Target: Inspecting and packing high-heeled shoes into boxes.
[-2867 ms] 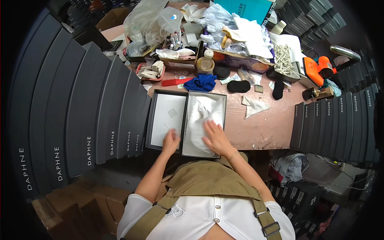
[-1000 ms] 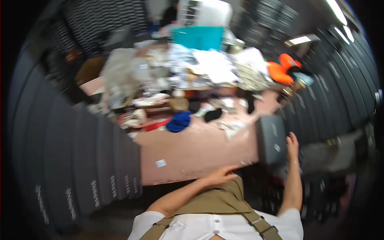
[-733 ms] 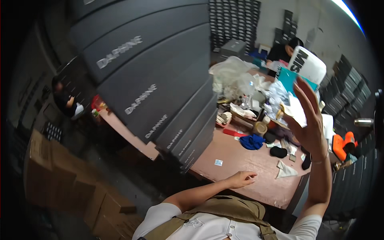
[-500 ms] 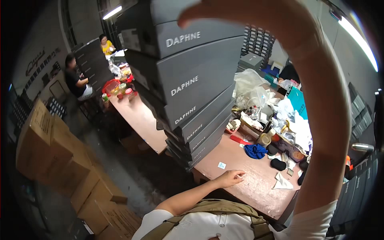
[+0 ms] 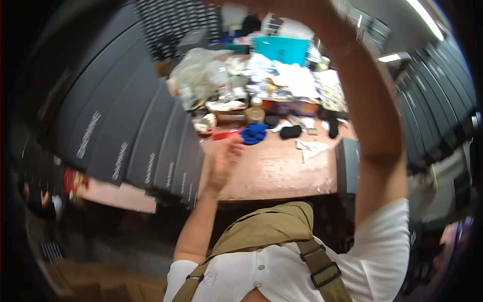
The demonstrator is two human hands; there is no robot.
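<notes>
The left hand (image 5: 225, 160) was held open and empty above the table (image 5: 282, 173), near the stacked grey boxes (image 5: 151, 146). The right arm (image 5: 375, 116) was raised overhead, so its hand's state could not be told.

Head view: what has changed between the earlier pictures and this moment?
The open box that both hands pressed tissue into is gone from the table. The right arm swung out right, then up overhead; its hand is now out of view. The left hand lifted and hovers empty, open, above the table's near edge. The stacked dark boxes at left and the clutter at the back stayed put.
</notes>
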